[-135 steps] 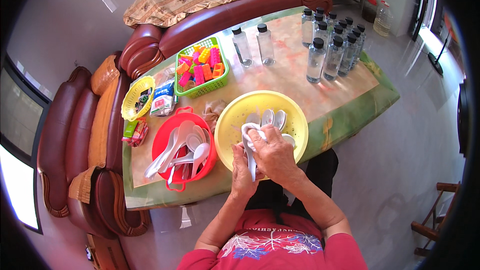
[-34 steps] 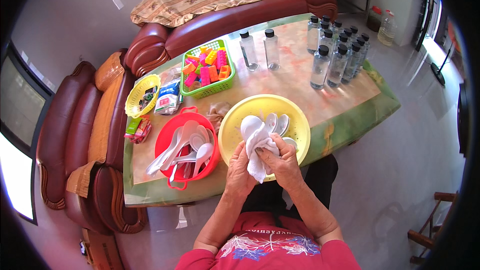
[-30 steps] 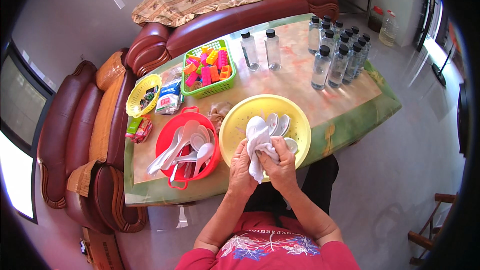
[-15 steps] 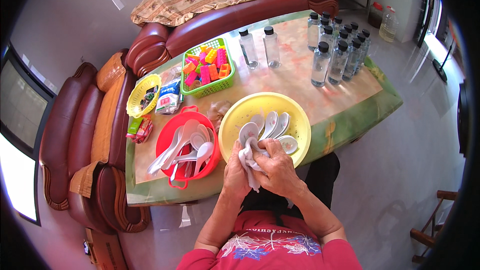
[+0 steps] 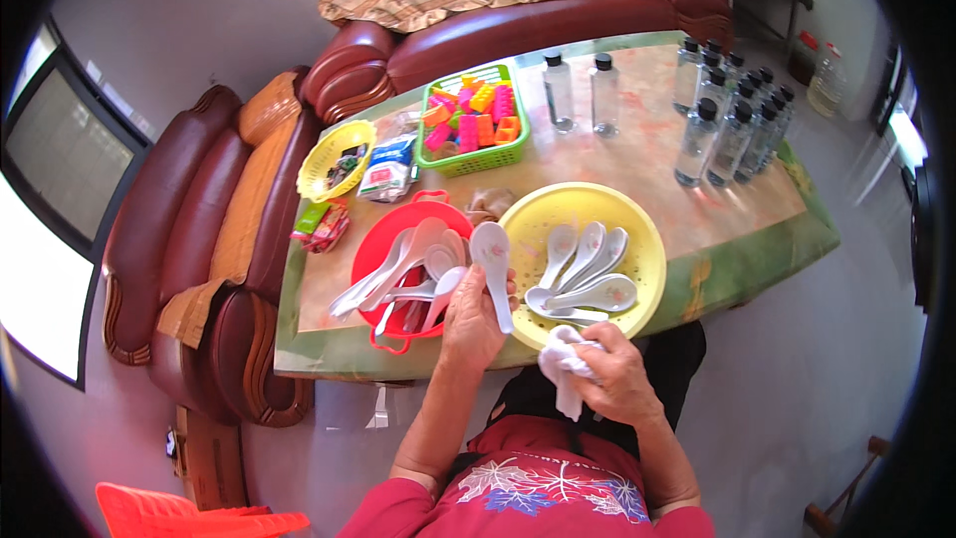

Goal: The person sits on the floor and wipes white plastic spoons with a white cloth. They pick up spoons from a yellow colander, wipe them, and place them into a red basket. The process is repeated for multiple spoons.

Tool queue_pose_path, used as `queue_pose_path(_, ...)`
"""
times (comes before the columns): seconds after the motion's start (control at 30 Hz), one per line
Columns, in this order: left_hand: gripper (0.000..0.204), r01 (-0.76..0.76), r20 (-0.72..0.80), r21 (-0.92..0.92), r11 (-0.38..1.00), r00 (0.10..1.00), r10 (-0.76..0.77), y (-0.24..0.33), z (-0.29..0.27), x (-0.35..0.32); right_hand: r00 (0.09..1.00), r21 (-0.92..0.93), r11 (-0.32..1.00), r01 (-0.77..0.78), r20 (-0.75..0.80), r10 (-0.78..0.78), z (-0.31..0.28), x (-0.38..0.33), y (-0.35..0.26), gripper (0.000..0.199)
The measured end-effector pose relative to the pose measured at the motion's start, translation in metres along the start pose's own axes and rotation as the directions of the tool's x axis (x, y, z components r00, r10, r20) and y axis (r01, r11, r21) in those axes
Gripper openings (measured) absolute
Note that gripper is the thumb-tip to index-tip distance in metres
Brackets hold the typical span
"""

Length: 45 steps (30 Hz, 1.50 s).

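My left hand (image 5: 472, 324) is closed on a white soup spoon (image 5: 491, 261) with a small flower print, its bowl pointing up and away from me. Bunched in my right hand (image 5: 615, 376) is a white cloth (image 5: 567, 363), held apart from the spoon at the near rim of a yellow perforated basin (image 5: 645, 239). Several similar white spoons (image 5: 604, 293) lie inside that basin. Left of it stands a red basket with handles (image 5: 370, 257), filled with more white spoons and ladles (image 5: 403, 264); my left hand is close to its right side.
Behind are a green basket (image 5: 475, 161) of colourful toy blocks, a yellow basket (image 5: 317, 171) of small items and packets (image 5: 389, 171). Clear bottles with black caps (image 5: 697, 144) stand at the table's far right. Leather sofas (image 5: 538, 25) border it; a red plastic object (image 5: 169, 516) is at lower left.
My hands have moved apart. The spoon has come away from the cloth and is now in my left hand alone, while the cloth stays in my right. The view has shifted.
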<state>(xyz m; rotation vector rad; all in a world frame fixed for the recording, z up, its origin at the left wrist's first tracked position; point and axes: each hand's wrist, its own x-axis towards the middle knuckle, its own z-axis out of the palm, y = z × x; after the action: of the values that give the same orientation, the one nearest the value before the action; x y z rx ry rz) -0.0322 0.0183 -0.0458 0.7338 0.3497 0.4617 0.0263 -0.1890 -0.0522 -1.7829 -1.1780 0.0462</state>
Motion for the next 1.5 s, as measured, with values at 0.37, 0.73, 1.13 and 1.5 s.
queue_pose_path(0.37, 0.044, -0.160, 0.154, 0.987, -0.033, 0.844, 0.514, 0.058, -0.072, 0.015, 0.990, 0.302, 0.947, -0.105, -0.055, 0.127, -0.002, -0.005, 0.005, 0.034)
queue_pose_path(0.73, 0.050, -0.012, 0.168, 0.934, -0.358, 0.897, 0.410, 0.056, -0.064, 0.014, 0.980, 0.360, 0.925, -0.124, -0.102, 0.171, -0.015, -0.012, 0.012, 0.032)
queue_pose_path(1.13, 0.034, -0.282, 0.310, 0.903, -0.325, 0.950, 0.038, -0.025, 0.024, 0.042, 0.963, 0.427, 0.892, -0.147, -0.144, 0.227, -0.016, -0.021, 0.024, 0.030)
queue_pose_path(1.5, 0.034, -0.111, 0.054, 0.921, -0.374, 0.986, -0.159, -0.036, -0.002, 0.078, 0.947, 0.472, 0.868, -0.152, -0.181, 0.264, -0.018, -0.027, 0.028, 0.027)
